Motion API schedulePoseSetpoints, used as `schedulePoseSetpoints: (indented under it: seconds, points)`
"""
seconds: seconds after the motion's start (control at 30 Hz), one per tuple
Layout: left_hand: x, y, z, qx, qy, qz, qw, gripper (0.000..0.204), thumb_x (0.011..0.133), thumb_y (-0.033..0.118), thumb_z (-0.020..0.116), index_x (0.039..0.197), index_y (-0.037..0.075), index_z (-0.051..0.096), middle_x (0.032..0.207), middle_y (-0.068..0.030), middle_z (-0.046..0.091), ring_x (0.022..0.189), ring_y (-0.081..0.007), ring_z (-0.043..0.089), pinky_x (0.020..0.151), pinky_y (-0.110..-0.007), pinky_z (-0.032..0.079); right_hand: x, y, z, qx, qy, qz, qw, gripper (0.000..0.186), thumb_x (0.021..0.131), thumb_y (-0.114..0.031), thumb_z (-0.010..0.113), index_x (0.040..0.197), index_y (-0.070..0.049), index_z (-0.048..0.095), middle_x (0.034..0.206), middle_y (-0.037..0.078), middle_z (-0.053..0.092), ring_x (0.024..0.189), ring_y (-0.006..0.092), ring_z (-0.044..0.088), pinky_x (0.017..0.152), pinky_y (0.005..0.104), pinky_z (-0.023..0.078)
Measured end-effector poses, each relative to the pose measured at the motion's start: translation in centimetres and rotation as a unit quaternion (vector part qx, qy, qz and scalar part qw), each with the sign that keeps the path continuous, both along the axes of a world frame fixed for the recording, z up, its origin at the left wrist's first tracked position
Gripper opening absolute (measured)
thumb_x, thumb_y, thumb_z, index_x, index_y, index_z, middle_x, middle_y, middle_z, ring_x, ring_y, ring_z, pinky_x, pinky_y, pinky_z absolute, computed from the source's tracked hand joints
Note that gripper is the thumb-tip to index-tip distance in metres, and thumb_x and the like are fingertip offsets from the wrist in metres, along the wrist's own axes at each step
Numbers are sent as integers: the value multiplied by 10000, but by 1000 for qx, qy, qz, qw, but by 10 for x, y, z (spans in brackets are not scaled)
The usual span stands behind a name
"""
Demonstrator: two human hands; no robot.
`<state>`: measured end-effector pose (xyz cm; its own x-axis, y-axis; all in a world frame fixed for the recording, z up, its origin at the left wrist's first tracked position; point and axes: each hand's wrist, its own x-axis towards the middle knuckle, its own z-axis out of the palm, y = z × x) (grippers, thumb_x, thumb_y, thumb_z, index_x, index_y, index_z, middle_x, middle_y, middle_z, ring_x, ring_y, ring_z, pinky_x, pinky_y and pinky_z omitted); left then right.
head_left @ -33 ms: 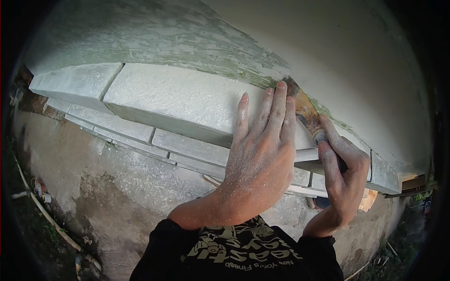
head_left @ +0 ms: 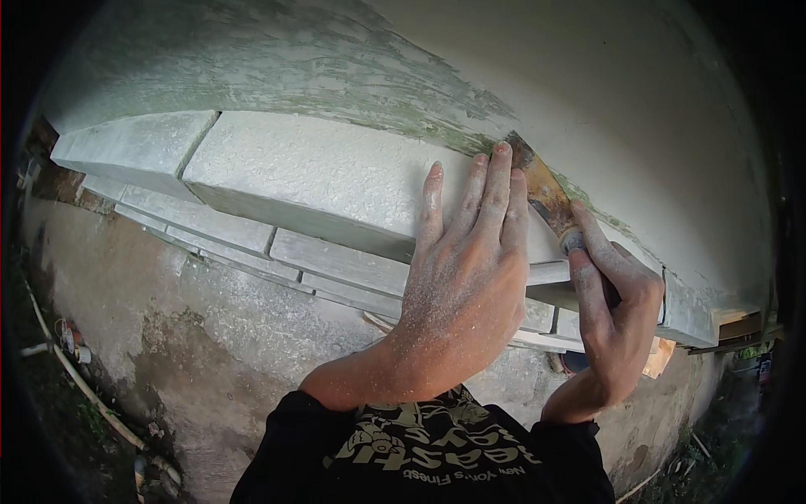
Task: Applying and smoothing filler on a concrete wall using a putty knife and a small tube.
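Observation:
My right hand [head_left: 620, 307] is closed around the handle of a putty knife [head_left: 547, 191], with its index finger stretched along the metal neck. The blade is rusty and stained; its tip lies in the corner where the white ledge [head_left: 327, 168] meets the painted wall [head_left: 663, 126]. Flat on the ledge rests my left hand [head_left: 470, 281], fingers straight and slightly spread, with fingertips against the blade's left side. White dust coats both hands. My left thumb is hidden, and most of the knife handle is covered by my right hand.
Green-grey scraped patches [head_left: 336, 76] mark the wall above the ledge. Lower stepped blocks [head_left: 344, 260] run beneath it, with gaps between them. Farther down lies a stained concrete floor [head_left: 235, 370]. A pale pole or pipe [head_left: 92, 395] lies at the left.

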<state>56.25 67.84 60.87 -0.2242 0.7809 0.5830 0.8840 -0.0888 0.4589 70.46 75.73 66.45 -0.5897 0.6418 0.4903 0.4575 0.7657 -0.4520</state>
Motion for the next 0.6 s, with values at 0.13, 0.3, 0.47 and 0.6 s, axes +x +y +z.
schedulePoseSetpoints:
  seconds: [0.13, 0.3, 0.47, 0.6]
  points:
    - [5, -2, -1, 9, 10, 26, 1000, 646, 854, -1, 571, 1413, -258, 375, 1536, -457, 252, 1457, -530, 324, 1205, -695, 103, 3, 1, -3, 4, 12, 16, 1000, 435, 867, -26, 661, 1299, -55, 708, 657, 142, 590, 564, 169, 476, 564, 324, 405]
    - [9, 1, -1, 21, -2, 26, 999, 655, 844, -6, 587, 1405, -268, 372, 1516, -472, 268, 1447, -548, 328, 1200, -698, 117, 2, 1, 2, 37, -11, 14, 999, 417, 873, -39, 668, 1288, -59, 714, 650, 138, 576, 558, 171, 464, 569, 339, 410]
    - [13, 10, -2, 30, 6, 39, 999, 673, 846, 22, 609, 1399, -277, 368, 1493, -498, 272, 1435, -568, 328, 1189, -715, 120, -2, 3, 5, 61, -25, -12, 998, 407, 878, -40, 665, 1281, -56, 715, 660, 154, 592, 557, 182, 473, 581, 340, 429]
    - [15, 8, 4, 40, -6, 29, 999, 686, 838, 20, 613, 1404, -275, 361, 1494, -496, 274, 1440, -572, 314, 1189, -718, 105, 5, 1, 7, 39, -22, 18, 999, 415, 876, -40, 666, 1287, -63, 712, 676, 169, 611, 558, 191, 478, 592, 331, 441]
